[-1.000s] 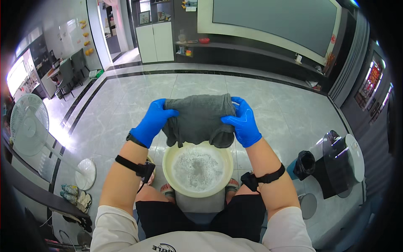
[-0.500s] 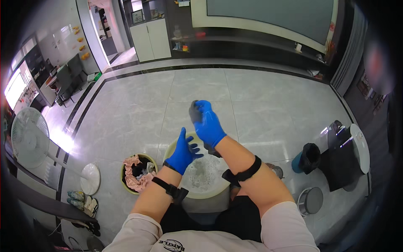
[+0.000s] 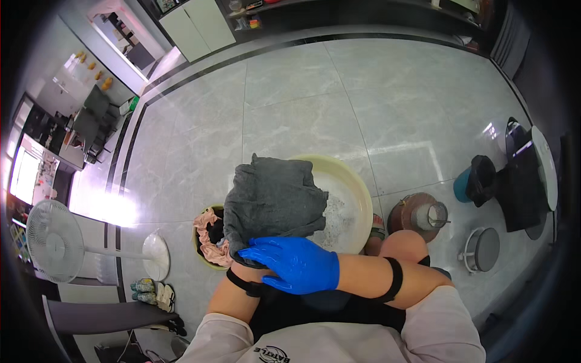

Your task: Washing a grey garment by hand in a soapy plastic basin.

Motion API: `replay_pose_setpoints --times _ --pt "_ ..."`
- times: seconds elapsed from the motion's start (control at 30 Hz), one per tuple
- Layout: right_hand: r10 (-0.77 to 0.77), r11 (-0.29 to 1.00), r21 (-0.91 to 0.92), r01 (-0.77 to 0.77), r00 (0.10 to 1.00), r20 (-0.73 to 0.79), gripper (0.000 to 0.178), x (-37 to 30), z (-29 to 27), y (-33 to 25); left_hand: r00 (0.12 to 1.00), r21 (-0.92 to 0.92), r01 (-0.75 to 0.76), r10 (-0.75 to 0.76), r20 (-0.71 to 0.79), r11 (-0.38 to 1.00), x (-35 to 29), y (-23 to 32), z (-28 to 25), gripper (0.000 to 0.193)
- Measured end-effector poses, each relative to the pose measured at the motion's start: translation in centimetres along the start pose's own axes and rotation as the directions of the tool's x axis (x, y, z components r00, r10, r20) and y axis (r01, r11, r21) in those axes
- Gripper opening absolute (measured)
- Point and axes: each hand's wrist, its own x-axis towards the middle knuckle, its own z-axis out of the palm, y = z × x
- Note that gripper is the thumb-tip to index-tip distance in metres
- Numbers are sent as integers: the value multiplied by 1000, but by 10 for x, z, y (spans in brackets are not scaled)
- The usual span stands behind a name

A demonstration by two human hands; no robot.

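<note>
A wet dark grey cloth, possibly a garment, hangs spread over the left part of a pale yellow basin of sudsy water. My left forearm runs up to the cloth's lower left corner. The cloth covers my left hand, so its fingers are hidden. My right hand, in a blue rubber glove, reaches across to the left. Its fingers are closed on the cloth's lower edge, beside my left wrist.
Left of the basin stands a small tub with pink and black clothes. A white standing fan and shoes are farther left. To the right are a brown round object, a lined bin and a grey-topped stool.
The grey cloth, bunched at my raised right hand before, is now spread over my left hand. My right hand has come down and left to its edge. The view has tilted downward.
</note>
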Motion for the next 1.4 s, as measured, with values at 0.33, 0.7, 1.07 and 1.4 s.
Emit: replay_pose_setpoints --times 0.33,0.7,1.07,1.4 --pt "678 655 158 -739 483 -554 53 -23 -43 109 997 -42 51 -48 63 998 16 -34 -12 58" --pt "809 -322 908 -267 421 411 65 -42 5 116 988 194 -139 123 94 971 8 -20 -24 55" --pt "775 125 772 -624 547 316 56 -67 19 54 844 812 -439 486 227 383 -54 29 -16 52" --pt "476 880 274 -389 737 -480 22 -71 49 -28 686 894 -363 574 448 -263 -111 43 35 49"
